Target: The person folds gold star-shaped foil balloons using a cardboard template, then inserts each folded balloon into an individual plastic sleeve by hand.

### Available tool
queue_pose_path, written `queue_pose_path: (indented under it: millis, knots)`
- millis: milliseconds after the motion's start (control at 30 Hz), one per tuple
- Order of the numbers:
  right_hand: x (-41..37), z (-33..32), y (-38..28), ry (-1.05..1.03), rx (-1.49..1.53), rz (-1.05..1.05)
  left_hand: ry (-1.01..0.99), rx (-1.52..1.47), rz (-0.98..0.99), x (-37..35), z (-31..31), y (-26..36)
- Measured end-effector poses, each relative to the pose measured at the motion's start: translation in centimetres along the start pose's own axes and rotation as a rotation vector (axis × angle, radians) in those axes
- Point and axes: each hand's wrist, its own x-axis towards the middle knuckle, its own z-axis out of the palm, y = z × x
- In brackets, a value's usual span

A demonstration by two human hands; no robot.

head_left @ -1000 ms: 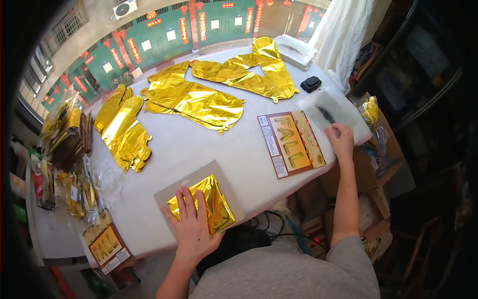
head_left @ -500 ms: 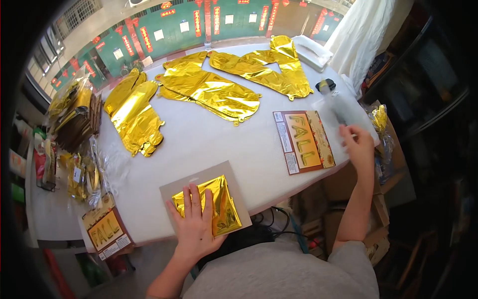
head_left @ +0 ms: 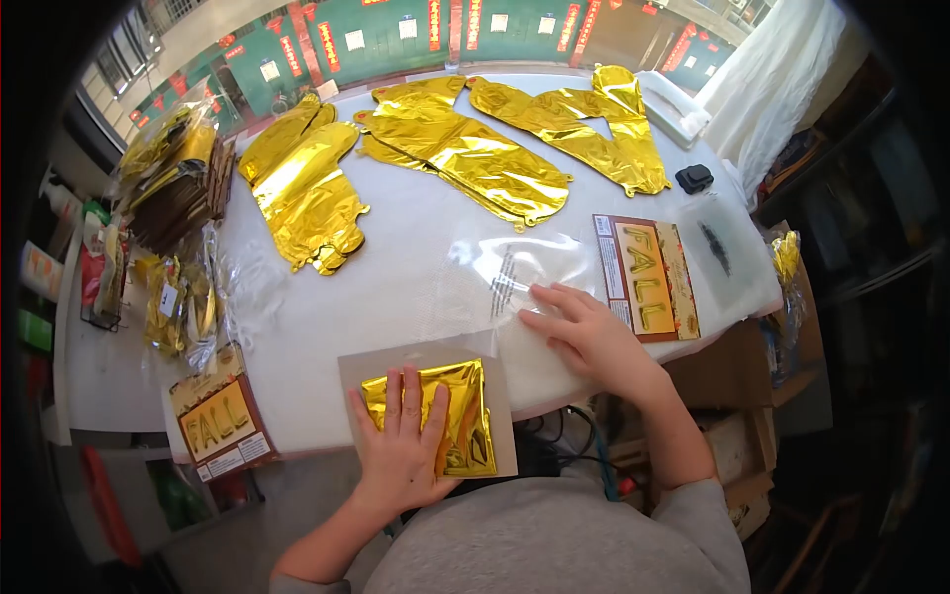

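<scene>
My left hand [head_left: 404, 436] lies flat with fingers spread on a folded gold foil balloon [head_left: 465, 406], which rests on a grey card [head_left: 500, 396] at the table's near edge. To its right, my right hand [head_left: 599, 342] has its fingers stretched out and apart. Their tips touch a clear plastic bag [head_left: 510, 272] with small dark print, lying on the table. Right of that hand is a printed card reading "FALL" [head_left: 645, 277]. Beyond the hands, flat gold foil balloons [head_left: 307, 188], [head_left: 465, 153], [head_left: 584, 124] are spread in a row.
A stack of clear bags [head_left: 727, 257] lies at the table's right edge, near a small black object [head_left: 695, 178]. Another "FALL" card [head_left: 220, 416] sits at the left edge. Packed bundles [head_left: 173, 178] pile up at left. Cardboard boxes [head_left: 717, 376] stand below right.
My right hand has moved left from the bag stack, and a clear bag now lies under its fingers. My left hand stays on the foil. The camera view has shifted.
</scene>
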Motion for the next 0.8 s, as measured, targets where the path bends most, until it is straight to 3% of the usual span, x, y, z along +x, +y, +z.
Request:
queue_pose_path:
  millis: [100, 167, 233, 300, 367, 433, 500, 567, 667, 800]
  knots:
    - [0.1, -1.2, -4.6, -0.088, 0.001, 0.185, -0.014, 0.028, 0.014, -0.5, 0.1, 0.0]
    - [0.6, -1.7, -6.8, -0.305, 0.199, 0.417, -0.008, 0.037, 0.023, -0.9, 0.4, -0.2]
    - [-0.4, -0.6, -5.0, -0.246, 0.186, 0.301, -0.004, 0.051, 0.023, -1.4, 0.8, -0.5]
    - [-0.2, -0.9, -2.8, -0.062, 0.024, -0.051, 0.048, 0.037, 0.051, -1.9, 1.7, -0.8]
    - [0.0, -0.8, -2.4, -0.108, 0.135, -0.035, 0.111, 0.081, 0.054, -2.3, 2.9, -1.1]
    - [0.9, -1.2, -4.1, -0.167, -0.001, 0.161, 0.169, 0.123, 0.061, -2.5, 3.9, -1.2]
    - [1.9, 0.8, -5.5, -0.101, 0.013, 0.204, 0.281, 0.272, 0.12, -2.4, 4.8, -1.6]
    - [3.3, 3.0, -6.4, -0.128, 0.087, 0.42, 0.335, 0.297, 0.131, -2.4, 5.7, -2.1]
    - [4.8, 5.6, -4.9, 0.049, 0.339, 0.274, 0.416, 0.285, 0.134, -2.6, 6.8, -2.4]
    - [6.8, 3.6, -4.8, -0.059, 0.556, 0.362, 0.461, 0.23, 0.164, -3.2, 7.6, -3.1]
